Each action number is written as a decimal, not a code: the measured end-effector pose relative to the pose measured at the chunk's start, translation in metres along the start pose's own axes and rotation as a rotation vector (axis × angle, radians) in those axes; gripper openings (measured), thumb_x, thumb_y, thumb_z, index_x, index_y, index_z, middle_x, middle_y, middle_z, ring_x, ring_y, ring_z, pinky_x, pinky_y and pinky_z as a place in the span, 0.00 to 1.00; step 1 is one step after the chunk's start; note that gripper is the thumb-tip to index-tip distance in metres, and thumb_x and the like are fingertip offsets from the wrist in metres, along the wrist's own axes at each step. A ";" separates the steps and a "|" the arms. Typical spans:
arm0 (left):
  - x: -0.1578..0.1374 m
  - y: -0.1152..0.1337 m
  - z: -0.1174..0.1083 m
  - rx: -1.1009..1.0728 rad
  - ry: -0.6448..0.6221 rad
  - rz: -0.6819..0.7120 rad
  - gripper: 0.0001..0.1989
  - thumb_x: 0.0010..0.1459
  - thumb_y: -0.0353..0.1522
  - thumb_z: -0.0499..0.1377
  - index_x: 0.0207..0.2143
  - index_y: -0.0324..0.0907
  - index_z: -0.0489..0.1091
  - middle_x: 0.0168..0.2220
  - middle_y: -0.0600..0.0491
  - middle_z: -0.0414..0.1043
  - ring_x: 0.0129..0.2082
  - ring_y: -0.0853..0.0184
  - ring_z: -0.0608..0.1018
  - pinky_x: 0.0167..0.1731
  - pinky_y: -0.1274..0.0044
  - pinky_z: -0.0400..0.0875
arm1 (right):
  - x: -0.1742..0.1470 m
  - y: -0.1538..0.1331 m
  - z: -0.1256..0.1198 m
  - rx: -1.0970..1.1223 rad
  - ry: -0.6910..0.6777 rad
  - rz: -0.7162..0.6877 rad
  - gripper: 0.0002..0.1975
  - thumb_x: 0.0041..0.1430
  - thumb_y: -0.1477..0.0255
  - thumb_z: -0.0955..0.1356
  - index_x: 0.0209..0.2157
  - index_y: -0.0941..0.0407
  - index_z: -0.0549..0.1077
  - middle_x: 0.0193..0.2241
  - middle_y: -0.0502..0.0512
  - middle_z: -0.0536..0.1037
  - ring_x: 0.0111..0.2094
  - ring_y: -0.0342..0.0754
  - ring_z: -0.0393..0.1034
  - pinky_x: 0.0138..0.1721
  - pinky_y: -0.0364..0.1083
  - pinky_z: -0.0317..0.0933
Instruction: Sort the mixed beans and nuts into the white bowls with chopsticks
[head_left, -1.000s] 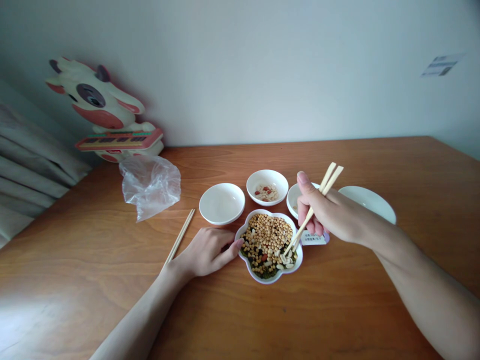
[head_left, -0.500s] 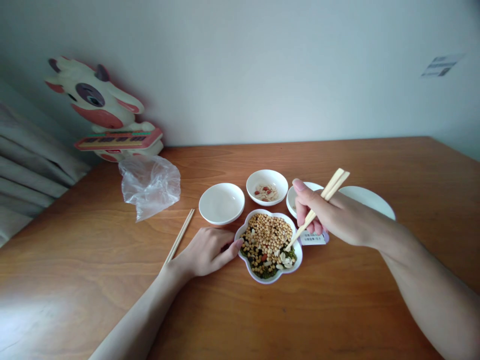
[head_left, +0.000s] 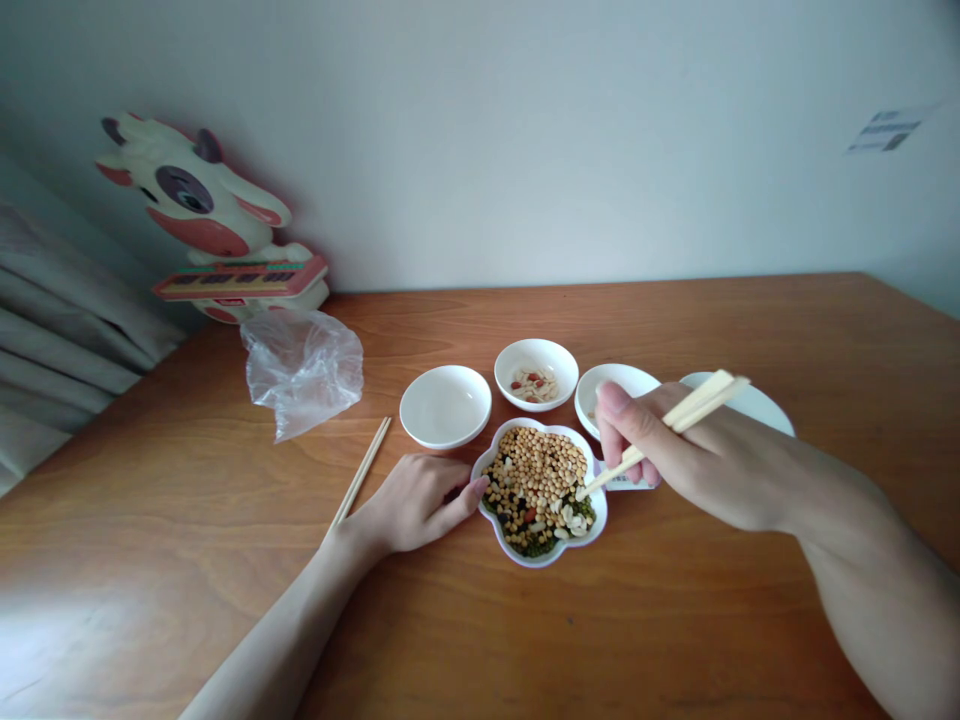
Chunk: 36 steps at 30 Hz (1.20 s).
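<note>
A white flower-shaped bowl (head_left: 480,515) holds yellow soybeans (head_left: 544,455), green beans, pale flat kernels (head_left: 576,520) and a few reddish peanuts. At its left rim, my left hand (head_left: 424,503) lies on the table, thumb on the edge and fingers curled beside it, gripping the bowl's side. My right hand (head_left: 656,430) is closed around a pair of wooden chopsticks (head_left: 679,418). The tips reach into the right part of the bowl, among the beans; whether they pinch a piece is too small to tell. Under that hand a white label (head_left: 634,482) on the bowl's handle is partly covered.
Behind stand a white bowl (head_left: 445,405), another bowl (head_left: 535,350) with reddish and pale pieces, and a third bowl (head_left: 619,375) partly hidden by my right hand. A white plate (head_left: 757,405) lies right. Left are spare chopsticks (head_left: 361,470), a plastic bag (head_left: 304,375) and a cow toy (head_left: 217,225).
My right hand has lowered and shifted slightly right, tilting the chopsticks flatter. Their tips stay in the flower-shaped bowl. My left hand keeps its place at the rim.
</note>
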<state>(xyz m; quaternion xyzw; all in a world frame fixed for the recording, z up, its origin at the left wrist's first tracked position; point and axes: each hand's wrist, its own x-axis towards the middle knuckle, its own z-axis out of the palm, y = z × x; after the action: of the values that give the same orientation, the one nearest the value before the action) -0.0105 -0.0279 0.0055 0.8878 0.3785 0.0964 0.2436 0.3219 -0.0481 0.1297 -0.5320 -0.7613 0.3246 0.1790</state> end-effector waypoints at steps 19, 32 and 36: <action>0.000 -0.001 0.000 0.003 0.007 0.025 0.26 0.80 0.44 0.46 0.29 0.42 0.65 0.28 0.52 0.73 0.26 0.68 0.71 0.32 0.74 0.60 | 0.011 -0.003 0.017 0.039 0.109 0.187 0.41 0.73 0.38 0.54 0.24 0.55 0.75 0.19 0.54 0.77 0.20 0.46 0.74 0.24 0.47 0.64; 0.000 -0.001 0.000 0.043 0.014 0.024 0.27 0.80 0.44 0.46 0.28 0.42 0.65 0.28 0.52 0.73 0.27 0.67 0.71 0.32 0.74 0.59 | 0.032 0.009 -0.015 0.519 0.449 -0.017 0.39 0.76 0.43 0.55 0.23 0.54 0.75 0.21 0.59 0.76 0.24 0.48 0.69 0.29 0.49 0.63; 0.000 -0.001 0.000 0.042 0.026 0.033 0.27 0.80 0.44 0.46 0.28 0.42 0.66 0.28 0.52 0.73 0.26 0.67 0.71 0.31 0.74 0.58 | 0.045 0.017 -0.019 0.481 0.461 0.029 0.38 0.80 0.48 0.51 0.28 0.56 0.76 0.25 0.60 0.77 0.28 0.48 0.71 0.34 0.50 0.65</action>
<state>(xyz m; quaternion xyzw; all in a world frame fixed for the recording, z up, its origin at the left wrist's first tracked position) -0.0110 -0.0277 0.0052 0.8974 0.3689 0.1041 0.2184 0.3284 0.0025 0.1286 -0.5446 -0.5947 0.3687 0.4624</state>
